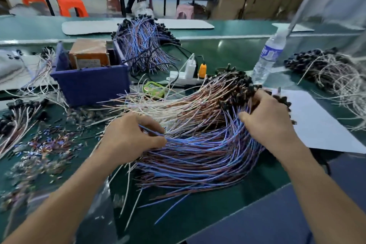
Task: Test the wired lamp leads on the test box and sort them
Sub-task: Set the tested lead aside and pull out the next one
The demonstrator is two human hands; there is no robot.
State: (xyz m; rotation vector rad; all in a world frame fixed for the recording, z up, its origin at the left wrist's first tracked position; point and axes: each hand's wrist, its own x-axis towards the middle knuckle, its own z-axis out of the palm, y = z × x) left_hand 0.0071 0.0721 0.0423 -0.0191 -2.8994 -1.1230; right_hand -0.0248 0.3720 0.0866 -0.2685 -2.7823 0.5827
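A big fan of wired lamp leads (pixel 200 144) lies on the green bench in front of me, blue and brown wires nearer, white and brown ones behind, black lamp heads at the right end. My left hand (pixel 130 138) pinches a few blue wires at the fan's left side. My right hand (pixel 267 119) is curled into the leads just below the black heads. A white power strip (pixel 184 80) with a white plug and an orange plug lies behind the pile. A green tester-like device (pixel 153 89) sits beside it, half hidden by wires.
A blue bin (pixel 89 83) with a brown box stands at back left. More lead bundles lie behind it (pixel 142 45), far right (pixel 332 73) and far left (pixel 17 119). A water bottle (pixel 267 57) stands right of centre, a white sheet (pixel 316 125) beside my right hand. Wire scraps (pixel 49 144) litter the left.
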